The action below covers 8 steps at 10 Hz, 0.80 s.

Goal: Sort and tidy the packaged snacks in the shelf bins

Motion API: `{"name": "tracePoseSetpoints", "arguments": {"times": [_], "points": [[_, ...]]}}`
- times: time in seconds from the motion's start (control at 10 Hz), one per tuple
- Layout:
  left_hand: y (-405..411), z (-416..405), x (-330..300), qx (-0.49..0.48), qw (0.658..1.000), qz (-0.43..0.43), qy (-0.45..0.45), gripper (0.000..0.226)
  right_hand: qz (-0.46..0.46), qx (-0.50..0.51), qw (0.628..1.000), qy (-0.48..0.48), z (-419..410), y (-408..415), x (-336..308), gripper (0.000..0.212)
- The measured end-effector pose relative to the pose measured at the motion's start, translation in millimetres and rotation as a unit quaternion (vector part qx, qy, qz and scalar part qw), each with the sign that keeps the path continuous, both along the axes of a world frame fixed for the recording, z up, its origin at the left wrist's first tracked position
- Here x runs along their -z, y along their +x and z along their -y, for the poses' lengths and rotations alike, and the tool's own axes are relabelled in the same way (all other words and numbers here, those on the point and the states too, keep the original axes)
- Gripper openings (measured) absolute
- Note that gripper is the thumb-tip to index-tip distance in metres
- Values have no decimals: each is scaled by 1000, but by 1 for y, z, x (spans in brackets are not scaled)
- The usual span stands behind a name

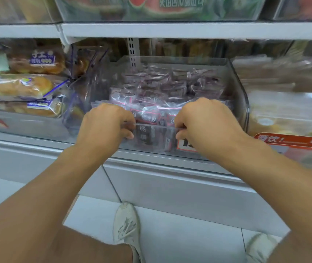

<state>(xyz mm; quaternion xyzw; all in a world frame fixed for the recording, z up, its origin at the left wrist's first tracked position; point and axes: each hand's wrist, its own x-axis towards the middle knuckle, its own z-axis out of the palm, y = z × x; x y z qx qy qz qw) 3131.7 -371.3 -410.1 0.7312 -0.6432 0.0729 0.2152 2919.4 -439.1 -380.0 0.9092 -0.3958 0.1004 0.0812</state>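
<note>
Both hands, left (pixel 106 124) and right (pixel 203 121), curl fingers over bin (pixel 240 92) front rim, likely steadying it; snacks (pixel 162 92) just beyond fingertips.

Bright, even; blurry edges, fisheye.

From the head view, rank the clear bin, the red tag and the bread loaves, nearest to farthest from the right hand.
1. Clear bin: the right hand grips its front rim.
2. Red tag: just right, on the shelf edge.
3. Bread loaves: far left, beyond the left hand.
</note>
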Motion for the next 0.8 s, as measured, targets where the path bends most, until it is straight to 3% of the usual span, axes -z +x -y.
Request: {"name": "tracePoseSetpoints", "arguments": {"times": [0.1, 0.3, 0.5, 0.6, 0.7, 0.8], "points": [[-3, -1, -1, -22, 999, 15, 17, 16, 17, -12, 1000, -1, -5, -2, 1, 16], [-27, -9, -1, -64, 996, 61, 9, 16, 33, 15, 999, -37, -16, -4, 15, 28], [-37, -14, 2, -6, 998, 34, -49, 22, 48, -10, 992, -114, -24, -24, 34, 19], [-41, -13, -7, -19, 999, 28, -29, 18, 72, -4, 992, -103, -27, -33, 37, 30], [-54, -9, -11, -72, 993, 87, 19, 24, 86, 2, 992, -92, -28, -29, 39, 24], [-57, -18, -20, -26, 994, 90, 61, 33, 56, -18, 997, -58, -33, -33, 29, 14]]}}
